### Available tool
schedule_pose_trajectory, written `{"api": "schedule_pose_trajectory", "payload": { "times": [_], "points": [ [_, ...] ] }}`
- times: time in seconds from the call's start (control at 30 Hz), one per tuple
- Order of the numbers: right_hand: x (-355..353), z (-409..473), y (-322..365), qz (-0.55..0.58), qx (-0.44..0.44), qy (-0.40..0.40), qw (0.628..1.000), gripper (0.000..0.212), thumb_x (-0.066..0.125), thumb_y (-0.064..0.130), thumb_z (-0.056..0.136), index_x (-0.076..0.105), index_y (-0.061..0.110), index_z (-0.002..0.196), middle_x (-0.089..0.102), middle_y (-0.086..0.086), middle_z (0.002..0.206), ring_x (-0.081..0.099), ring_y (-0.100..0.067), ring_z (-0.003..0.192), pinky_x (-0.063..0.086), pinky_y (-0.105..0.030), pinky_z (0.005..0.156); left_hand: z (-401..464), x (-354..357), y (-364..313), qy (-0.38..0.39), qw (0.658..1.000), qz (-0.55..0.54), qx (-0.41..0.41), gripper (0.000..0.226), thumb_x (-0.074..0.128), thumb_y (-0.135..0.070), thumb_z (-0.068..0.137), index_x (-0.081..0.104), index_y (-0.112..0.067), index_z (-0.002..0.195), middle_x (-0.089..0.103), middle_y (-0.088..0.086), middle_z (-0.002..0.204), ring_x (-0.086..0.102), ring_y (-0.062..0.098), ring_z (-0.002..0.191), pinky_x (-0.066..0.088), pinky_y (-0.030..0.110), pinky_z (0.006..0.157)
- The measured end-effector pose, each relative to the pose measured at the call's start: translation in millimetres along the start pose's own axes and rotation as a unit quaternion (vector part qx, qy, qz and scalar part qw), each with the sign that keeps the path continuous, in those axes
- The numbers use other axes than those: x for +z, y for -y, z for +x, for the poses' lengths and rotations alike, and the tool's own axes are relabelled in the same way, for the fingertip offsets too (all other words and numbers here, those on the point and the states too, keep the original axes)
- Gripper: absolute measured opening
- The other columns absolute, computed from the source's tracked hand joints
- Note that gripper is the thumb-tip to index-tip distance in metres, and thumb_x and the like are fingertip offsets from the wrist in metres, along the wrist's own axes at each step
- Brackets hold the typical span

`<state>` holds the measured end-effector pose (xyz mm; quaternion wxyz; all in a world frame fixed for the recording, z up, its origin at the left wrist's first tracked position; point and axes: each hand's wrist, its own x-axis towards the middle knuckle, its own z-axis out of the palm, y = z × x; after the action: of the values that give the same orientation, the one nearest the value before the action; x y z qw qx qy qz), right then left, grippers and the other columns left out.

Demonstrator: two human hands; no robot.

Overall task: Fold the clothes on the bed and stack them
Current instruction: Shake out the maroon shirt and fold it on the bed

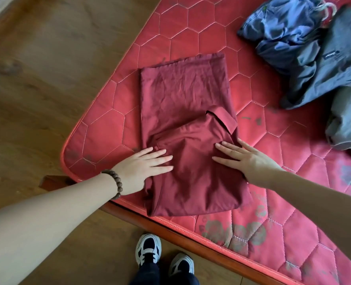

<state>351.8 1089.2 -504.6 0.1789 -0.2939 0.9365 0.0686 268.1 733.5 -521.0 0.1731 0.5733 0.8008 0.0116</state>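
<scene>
- Your left hand [138, 168] and right hand [245, 159] lie flat, fingers spread, gripping nothing, pressing the folded maroon collared shirt [188, 128].
- The shirt rests on the red quilted mattress [113, 124]; unfolded blue and grey clothes [306, 48] sit at two o'clock.

Brown bead bracelet [114, 184], dark trousers [162, 274], black-and-white sneakers [148, 247].

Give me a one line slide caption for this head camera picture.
Left hand and right hand flat on a partly folded dark red collared shirt on a red quilted mattress.
</scene>
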Motion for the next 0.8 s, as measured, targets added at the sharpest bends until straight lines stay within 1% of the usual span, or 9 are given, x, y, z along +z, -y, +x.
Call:
{"api": "schedule_pose_trajectory", "payload": {
  "times": [0.07,0.13,0.23,0.3,0.37,0.4,0.5,0.67,0.8],
  "points": [
    [-11,2,-1,0.135,0.027,0.011,0.99,0.091,0.051,-0.014,0.068,0.035,0.03,0.146,0.015,0.006,0.156,0.015,-0.013,0.145,0.011,-0.04,0.119,2,-10,-3,0.024,0.977,-0.197,-0.075,0.088,0.037,0.01,0.067,0.038,-0.034,0.143,0.025,-0.017,0.152,0.009,0.003,0.144,0.003,0.025,0.119],
    [-27,5,-3,0.321,0.07,0.055,0.943,0.079,0.042,-0.017,0.076,0.045,0.028,0.14,0.032,0.016,0.147,0.025,0.001,0.138,0.011,-0.024,0.118,2,-37,-6,0.016,0.895,-0.408,-0.177,0.07,0.036,0.013,0.079,0.056,-0.034,0.128,0.048,-0.022,0.134,0.029,0.0,0.136,0.019,0.011,0.111],
    [-58,14,-26,0.53,0.201,0.061,0.822,0.046,0.049,-0.011,0.081,0.074,0.021,0.103,0.067,0.025,0.09,0.057,0.018,0.078,0.043,-0.007,0.078,11,-75,10,-0.067,0.707,-0.621,-0.332,0.043,0.035,0.009,0.093,0.063,-0.024,0.098,0.066,-0.023,0.082,0.061,-0.002,0.086,0.042,0.002,0.075],
    [-86,29,-45,0.651,0.263,0.049,0.711,0.035,0.051,-0.002,0.077,0.073,0.022,0.062,0.058,0.018,0.047,0.05,0.009,0.044,0.04,-0.012,0.051,18,-83,43,-0.091,0.56,-0.725,-0.39,0.028,0.037,0.003,0.095,0.059,-0.013,0.092,0.059,-0.001,0.085,0.06,0.003,0.071,0.046,0.013,0.07],
    [-96,53,-60,0.715,0.32,0.013,0.622,0.031,0.053,0.002,0.088,0.064,0.021,0.065,0.057,0.011,0.042,0.057,0.004,0.046,0.047,-0.014,0.053,25,-81,74,-0.089,0.438,-0.809,-0.382,0.011,0.053,-0.01,0.089,0.058,-0.008,0.098,0.052,0.015,0.102,0.058,0.019,0.087,0.045,0.03,0.088],
    [-97,64,-63,0.73,0.337,-0.009,0.594,0.023,0.055,0.005,0.092,0.063,0.015,0.072,0.064,0.006,0.051,0.066,-0.001,0.062,0.053,-0.02,0.062,31,-73,87,-0.083,0.407,-0.824,-0.385,0.023,0.062,-0.016,0.083,0.06,-0.007,0.104,0.051,0.017,0.107,0.056,0.024,0.095,0.044,0.035,0.094],
    [-75,93,-63,0.736,0.433,-0.035,0.519,0.025,0.074,0.032,0.082,0.067,0.009,0.089,0.071,-0.007,0.089,0.067,-0.023,0.09,0.054,-0.036,0.081,46,-64,89,-0.055,0.363,-0.825,-0.43,0.03,0.059,-0.022,0.088,0.065,-0.007,0.113,0.068,0.013,0.105,0.064,0.026,0.096,0.05,0.04,0.093],
    [-43,99,-52,0.611,0.494,-0.072,0.615,0.035,0.062,0.044,0.089,0.069,0.009,0.091,0.07,-0.009,0.087,0.064,-0.024,0.082,0.051,-0.035,0.076,55,-58,77,-0.089,0.362,-0.797,-0.475,0.031,0.062,-0.024,0.091,0.066,-0.002,0.112,0.071,0.018,0.105,0.069,0.031,0.097,0.052,0.046,0.089],
    [-39,95,-51,0.59,0.504,-0.067,0.627,0.04,0.056,0.044,0.092,0.068,0.005,0.089,0.07,-0.016,0.088,0.062,-0.029,0.079,0.049,-0.037,0.074,52,-66,72,-0.078,0.342,-0.798,-0.49,0.03,0.059,-0.02,0.092,0.066,0.002,0.111,0.07,0.019,0.106,0.068,0.032,0.099,0.05,0.047,0.093]
  ]
}}
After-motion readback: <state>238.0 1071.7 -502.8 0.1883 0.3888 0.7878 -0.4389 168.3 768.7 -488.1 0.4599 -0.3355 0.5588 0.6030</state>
